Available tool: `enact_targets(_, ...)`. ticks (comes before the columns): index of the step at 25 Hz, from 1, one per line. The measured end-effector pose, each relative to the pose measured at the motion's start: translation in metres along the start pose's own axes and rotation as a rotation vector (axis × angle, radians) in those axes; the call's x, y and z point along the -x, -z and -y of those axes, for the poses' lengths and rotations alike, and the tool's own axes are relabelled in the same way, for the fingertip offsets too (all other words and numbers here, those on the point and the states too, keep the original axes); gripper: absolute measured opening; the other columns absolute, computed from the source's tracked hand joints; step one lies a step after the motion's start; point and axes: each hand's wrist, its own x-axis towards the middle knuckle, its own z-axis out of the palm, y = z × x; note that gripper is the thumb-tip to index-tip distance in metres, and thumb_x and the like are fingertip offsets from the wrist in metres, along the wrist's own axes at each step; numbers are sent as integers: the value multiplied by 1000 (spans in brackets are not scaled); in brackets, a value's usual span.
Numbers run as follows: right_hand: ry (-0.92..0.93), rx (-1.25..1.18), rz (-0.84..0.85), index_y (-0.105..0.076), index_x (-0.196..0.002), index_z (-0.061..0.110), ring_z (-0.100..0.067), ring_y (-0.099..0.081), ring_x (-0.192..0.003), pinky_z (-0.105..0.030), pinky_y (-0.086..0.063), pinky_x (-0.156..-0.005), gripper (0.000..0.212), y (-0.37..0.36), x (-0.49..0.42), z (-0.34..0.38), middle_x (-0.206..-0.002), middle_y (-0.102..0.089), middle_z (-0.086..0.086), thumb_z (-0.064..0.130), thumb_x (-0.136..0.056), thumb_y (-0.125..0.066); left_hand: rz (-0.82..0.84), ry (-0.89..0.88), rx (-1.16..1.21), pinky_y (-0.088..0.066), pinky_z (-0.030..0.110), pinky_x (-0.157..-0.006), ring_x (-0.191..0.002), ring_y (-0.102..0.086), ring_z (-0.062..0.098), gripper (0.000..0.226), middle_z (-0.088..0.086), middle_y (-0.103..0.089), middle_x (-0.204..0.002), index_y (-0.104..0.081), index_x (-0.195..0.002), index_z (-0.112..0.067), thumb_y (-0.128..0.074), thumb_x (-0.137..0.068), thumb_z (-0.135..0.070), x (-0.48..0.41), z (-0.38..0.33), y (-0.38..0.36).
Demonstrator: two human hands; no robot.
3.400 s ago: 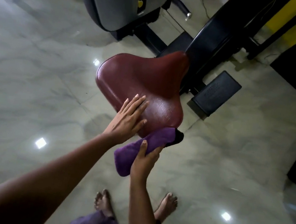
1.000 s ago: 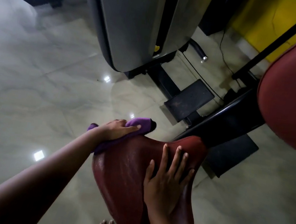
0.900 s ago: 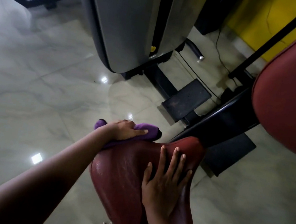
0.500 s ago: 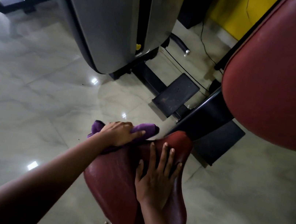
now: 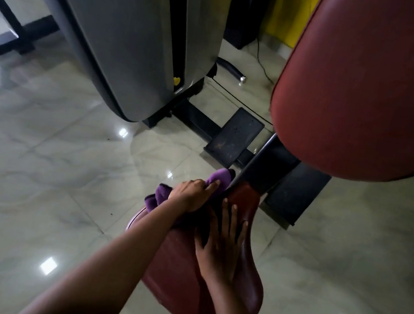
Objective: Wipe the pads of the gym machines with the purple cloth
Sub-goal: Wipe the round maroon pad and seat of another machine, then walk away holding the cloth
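Wiping hand: left hand [image 5: 193, 195], fingers curled over bunched purple fabric cloth [image 5: 220, 179] at the narrow far end of the dark red vinyl seat pad [image 5: 244, 283].
Bracing hand: right hand [image 5: 220, 243] flat, fingers slightly spread.
Handling: cloth probably soft and light, best gripped bunched.

L hand [image 5: 190, 196] grips bunched purple cloth [image 5: 220, 179] at 12 o'clock end of red seat pad [image 5: 174, 281]. R hand [image 5: 219, 244] lies flat on pad, fingers straight, just beside at 5 o'clock. Red back pad [image 5: 372, 87] at 2 o'clock, grey machine cover [image 5: 127, 37] at 11.
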Motion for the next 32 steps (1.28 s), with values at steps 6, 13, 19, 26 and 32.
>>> enact_targets(6, -209, -821, 169, -49, -133, 12, -19, -45, -129, -31, -32, -110, 48, 70, 11, 22, -136, -52, -6, 27, -88, -46, -85, 142, 425, -40, 37, -91, -108, -56, 37, 73, 23, -61, -117, -57, -112, 3, -25, -94, -60, 77, -5, 16)
enact_targets(13, -491, -1054, 108, -37, -140, 32, -12, -46, -125, -29, -34, -107, 59, 159, 55, 22, -140, -46, 3, 55, -87, -49, 64, 106, 1095, -48, 27, -87, -97, -63, 19, 48, 12, -67, -106, -61, -115, -9, -45, -94, -49, 203, -84, -7)
enact_targets(19, -577, -1216, -37, -49, -130, 37, -5, -59, -110, -32, -43, -103, 48, 231, 126, -71, -122, -62, 13, 44, -84, -62, 351, -69, 1105, -49, 31, -88, -93, -61, 10, 40, -3, -64, -104, -62, -105, -23, -43, -91, -56, 281, -156, -72)
enact_targets(26, -737, -1122, -328, -52, -126, 26, -17, -60, -106, -39, -48, -96, 42, 331, 260, -218, -119, -63, 2, 44, -88, -57, 302, -334, 818, -29, 29, -109, -132, -40, 13, 43, -4, -45, -144, -44, -135, -28, -42, -96, -44, 371, -272, -185)
enact_targets(32, -960, -1030, -664, -52, -128, 24, -20, -60, -103, -41, -50, -93, 45, 405, 414, -341, -117, -63, -1, 45, -89, -55, 400, -539, 657, -23, 25, -105, -138, -31, 15, 47, -3, -34, -151, -36, -143, -24, -40, -98, -38, 469, -378, -321)
